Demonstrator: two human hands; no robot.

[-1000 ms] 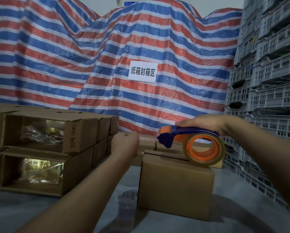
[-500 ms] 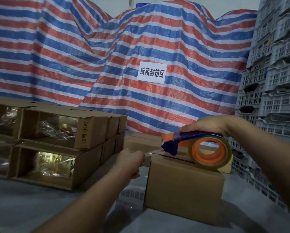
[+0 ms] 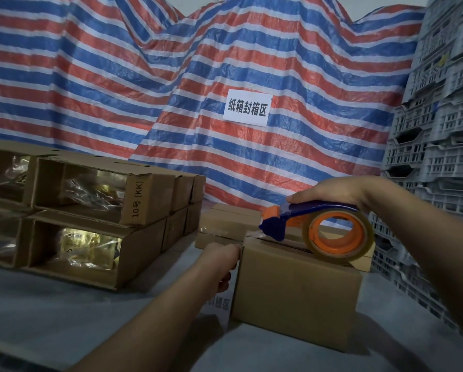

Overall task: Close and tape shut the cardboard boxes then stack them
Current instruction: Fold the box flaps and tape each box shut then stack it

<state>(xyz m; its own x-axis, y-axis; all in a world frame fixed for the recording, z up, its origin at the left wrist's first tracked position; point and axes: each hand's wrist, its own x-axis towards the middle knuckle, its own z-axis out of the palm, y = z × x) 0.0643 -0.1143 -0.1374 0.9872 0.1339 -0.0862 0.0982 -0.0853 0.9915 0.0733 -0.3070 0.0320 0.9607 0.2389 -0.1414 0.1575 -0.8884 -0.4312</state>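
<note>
Striped tarp (image 3: 144, 84) backs your grey table (image 3: 50, 312). Your right hand (image 3: 332, 190) grips the tape dispenser (image 3: 319, 226) atop the box (image 3: 297, 291); your left hand (image 3: 221, 260) presses tape onto its side. If that end lifts, the strip could wrinkle.

A brown cardboard box (image 3: 296, 296) sits low in the middle of the frame with its top flaps folded shut, and a blue and orange tape dispenser (image 3: 316, 230) with a roll of clear tape rests on its top. Just behind it lie more closed brown boxes (image 3: 229, 224). On the left, open boxes (image 3: 96, 216) lie on their sides in two layers, with shiny bags showing inside.
</note>
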